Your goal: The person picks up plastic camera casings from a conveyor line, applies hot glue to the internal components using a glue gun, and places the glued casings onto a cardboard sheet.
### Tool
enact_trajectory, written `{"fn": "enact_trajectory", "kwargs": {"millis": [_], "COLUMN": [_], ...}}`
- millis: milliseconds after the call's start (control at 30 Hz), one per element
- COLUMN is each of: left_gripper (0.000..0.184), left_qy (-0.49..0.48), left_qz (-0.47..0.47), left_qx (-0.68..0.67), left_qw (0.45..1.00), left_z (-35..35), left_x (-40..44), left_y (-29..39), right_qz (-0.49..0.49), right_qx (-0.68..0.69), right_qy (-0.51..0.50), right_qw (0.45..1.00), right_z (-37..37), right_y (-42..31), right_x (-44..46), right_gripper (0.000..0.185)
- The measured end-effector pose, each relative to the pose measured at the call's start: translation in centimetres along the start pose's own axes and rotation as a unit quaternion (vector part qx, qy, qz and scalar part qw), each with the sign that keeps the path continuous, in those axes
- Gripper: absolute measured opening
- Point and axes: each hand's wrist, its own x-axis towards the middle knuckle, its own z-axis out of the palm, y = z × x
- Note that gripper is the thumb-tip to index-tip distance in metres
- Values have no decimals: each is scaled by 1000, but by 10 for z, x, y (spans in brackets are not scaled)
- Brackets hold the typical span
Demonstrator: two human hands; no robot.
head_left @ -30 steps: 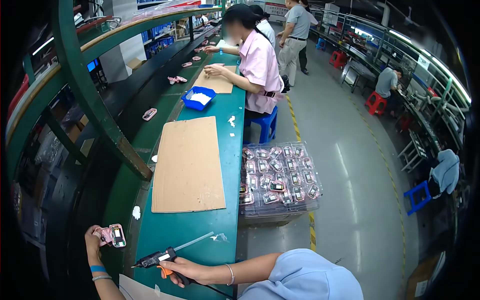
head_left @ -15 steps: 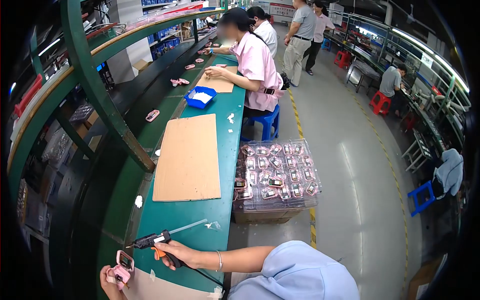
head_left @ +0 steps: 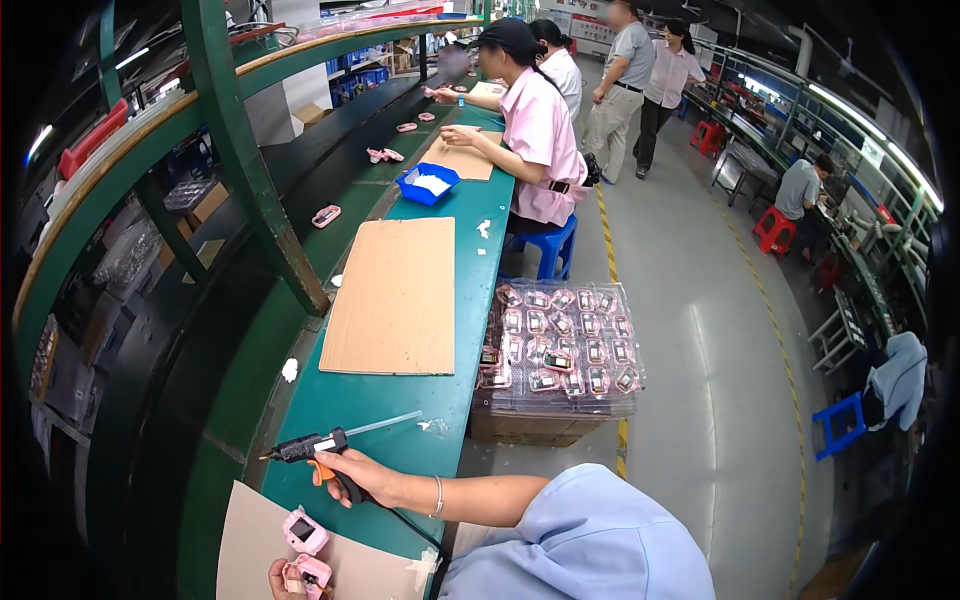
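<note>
At the near end of the green surface [head_left: 360, 398], toward its left edge, I see the left grip [head_left: 279, 580] holding the lower half of an opened pink case [head_left: 308, 543] over a pale sheet [head_left: 250, 540]; whether the case rests there I cannot tell. The right grip [head_left: 352, 480] is clenched around a black glue gun [head_left: 305, 447] pointing toward that left edge, and flat cardboard [head_left: 390, 300] lies farther up the surface.

Glare streaks floor [head_left: 690, 330] (black corners).
</note>
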Motion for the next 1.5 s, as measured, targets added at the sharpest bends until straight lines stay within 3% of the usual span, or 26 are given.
{"fn": "enact_trajectory", "kwargs": {"millis": [167, 200, 267, 333, 400, 433, 500, 667, 833, 1500], "left_gripper": [20, 27, 36, 42, 48, 48, 52, 49, 51, 48], "left_qy": [-92, -47, -109, -106, -124, -76, -104, -115, -122, -120], "left_qz": [75, 62, 80, 85, 108, 90, 134, 167, 182, 180], "left_qx": [-191, -199, -247, -278, -277, -275, -266, -256, -270, -256], "left_qw": [974, 977, 960, 951, 947, 954, 949, 945, 938, 942], "left_z": [-15, 3, 3, 3, -4, -6, -9, -16, -16, -14], "left_x": [27, 0, -10, -12, -12, -12, -16, -14, -14, -19], "left_y": [-34, -4, 10, 15, 16, 18, 18, 12, 8, 13], "right_qz": [-4, -12, 1, 13, 38, 35, 40, 47, 90, 54], "right_qx": [-32, -35, -50, -71, -125, -148, -172, -281, -290, -342], "right_qy": [19, 29, 15, 50, 19, 8, -8, -61, -100, -79], "right_qw": [999, 999, 999, 996, 991, 988, 984, 957, 947, 935], "right_z": [4, 10, 1, 16, 22, 27, 44, 72, 71, 76], "right_y": [4, -2, 7, 1, 2, 4, 4, 6, 9, 15], "right_x": [0, -3, 1, -3, -5, -7, -15, -23, -24, -24], "right_gripper": [43, 42, 42, 43, 45, 45, 44, 41, 29, 28]}}
